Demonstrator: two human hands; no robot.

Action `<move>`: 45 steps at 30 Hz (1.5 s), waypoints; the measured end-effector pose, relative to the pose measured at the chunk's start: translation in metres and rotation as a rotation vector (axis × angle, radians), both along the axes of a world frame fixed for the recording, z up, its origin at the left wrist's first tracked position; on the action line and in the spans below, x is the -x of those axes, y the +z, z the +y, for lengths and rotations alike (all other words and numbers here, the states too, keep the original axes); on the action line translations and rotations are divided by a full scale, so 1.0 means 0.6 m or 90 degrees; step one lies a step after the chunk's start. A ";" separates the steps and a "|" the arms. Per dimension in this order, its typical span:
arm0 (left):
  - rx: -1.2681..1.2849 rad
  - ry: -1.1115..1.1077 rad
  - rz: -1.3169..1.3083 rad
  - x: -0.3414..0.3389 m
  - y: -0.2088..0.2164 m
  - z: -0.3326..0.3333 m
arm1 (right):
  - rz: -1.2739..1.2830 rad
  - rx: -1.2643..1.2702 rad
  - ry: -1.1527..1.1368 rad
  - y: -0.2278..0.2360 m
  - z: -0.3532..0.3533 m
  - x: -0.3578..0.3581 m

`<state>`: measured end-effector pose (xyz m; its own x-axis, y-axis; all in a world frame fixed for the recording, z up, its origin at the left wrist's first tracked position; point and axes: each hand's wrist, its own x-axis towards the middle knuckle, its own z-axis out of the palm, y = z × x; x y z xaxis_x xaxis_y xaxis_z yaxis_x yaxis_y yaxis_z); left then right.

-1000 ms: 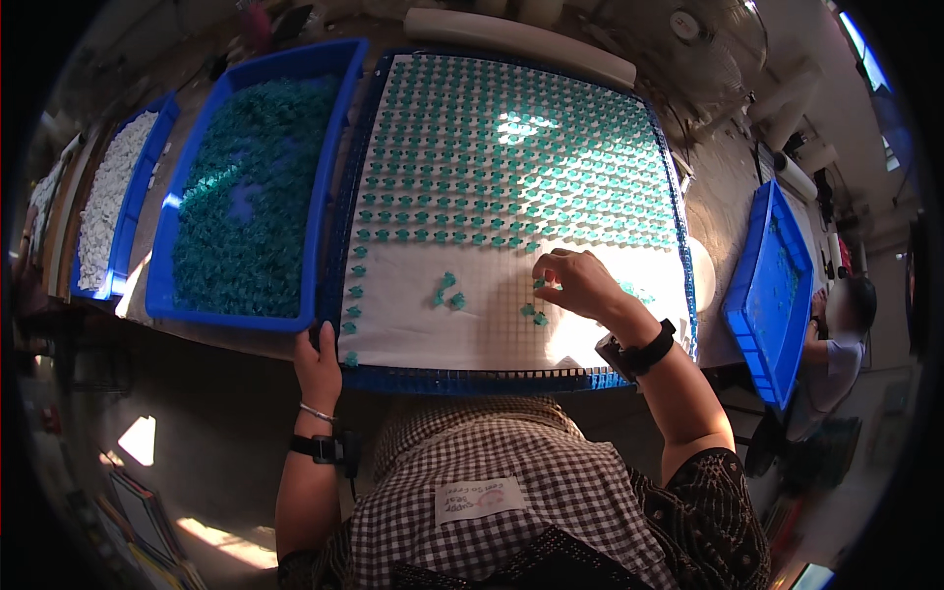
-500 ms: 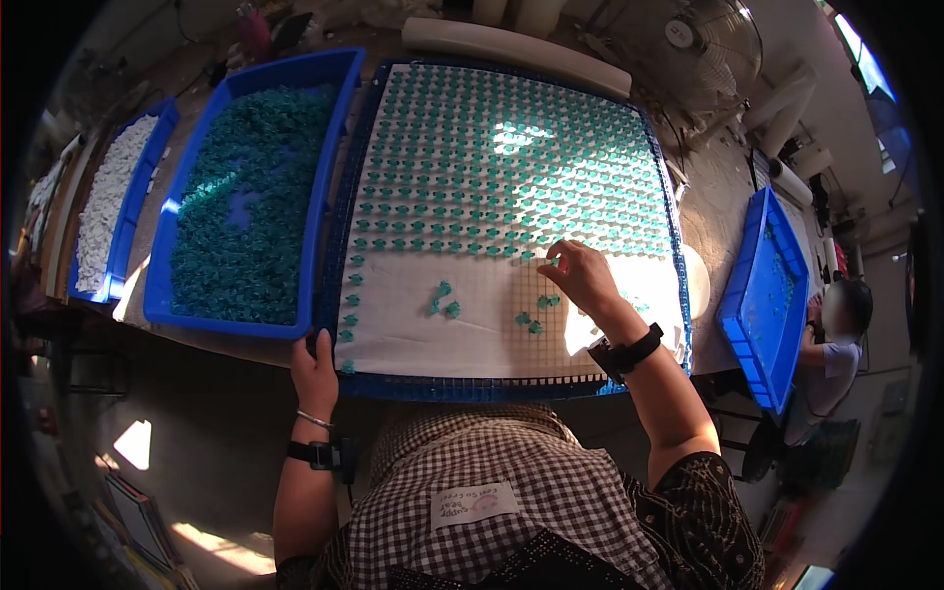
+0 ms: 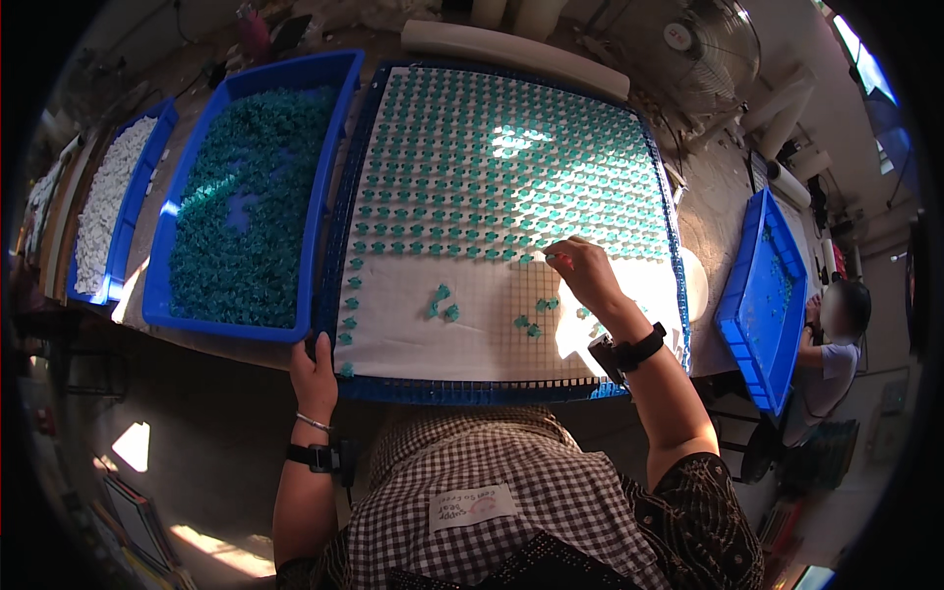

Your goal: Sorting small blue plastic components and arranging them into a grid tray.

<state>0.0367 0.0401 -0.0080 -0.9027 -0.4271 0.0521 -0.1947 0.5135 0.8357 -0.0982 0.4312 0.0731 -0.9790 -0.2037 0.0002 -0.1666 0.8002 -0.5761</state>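
Observation:
A white gridded sheet (image 3: 393,324) lies on a blue-edged board in front of me, with rows of small teal pieces (image 3: 472,177) over its far part. My right hand (image 3: 586,275) is over the sheet, thumb and finger pinched at a small teal piece by the nearest row; the fingertips partly hide it. A few loose teal pieces (image 3: 442,303) lie left of this hand, and others (image 3: 535,320) just below it. My left hand (image 3: 316,382) rests at the near right corner of a deep blue tray (image 3: 221,327) heaped with teal pieces, thumb up, most fingers hidden.
Farther left stands a blue tray (image 3: 126,231) of white pieces. At the right is another blue tray (image 3: 757,324) holding a few teal bits, with a seated person (image 3: 836,364) beyond. A pale roll (image 3: 511,54) lies behind the board; a fan (image 3: 708,44) stands far right.
My right hand has shifted slightly up and left along the nearest row, its fingertips closer together. My left hand has stayed at the tray's corner.

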 end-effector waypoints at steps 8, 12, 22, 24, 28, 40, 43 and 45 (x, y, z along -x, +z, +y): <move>-0.003 0.001 -0.037 0.001 0.011 0.006 | 0.023 -0.041 0.025 -0.016 -0.006 0.007; 0.004 0.008 -0.042 0.000 0.003 0.001 | 0.061 -0.051 0.042 0.012 -0.001 -0.007; -0.005 0.005 -0.024 0.002 -0.001 -0.002 | -0.101 -0.041 0.108 0.019 0.029 -0.048; -0.001 0.000 -0.019 0.003 -0.001 -0.003 | -0.025 -0.080 0.054 0.014 0.036 -0.032; -0.003 -0.007 -0.007 0.004 0.004 0.002 | 0.006 -0.120 0.042 -0.006 0.049 -0.027; 0.006 -0.005 -0.009 -0.001 0.005 0.002 | 0.003 -0.092 0.061 -0.011 0.047 -0.023; 0.000 0.002 -0.014 0.000 0.004 0.003 | 0.016 -0.005 -0.001 -0.009 0.046 -0.015; 0.001 0.005 -0.017 0.000 0.004 0.003 | -0.061 -0.078 -0.058 0.000 0.046 -0.010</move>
<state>0.0367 0.0418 -0.0057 -0.9007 -0.4334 0.0285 -0.2209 0.5136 0.8291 -0.0922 0.4586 0.0732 -0.9879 -0.1061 -0.1130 -0.0388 0.8751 -0.4823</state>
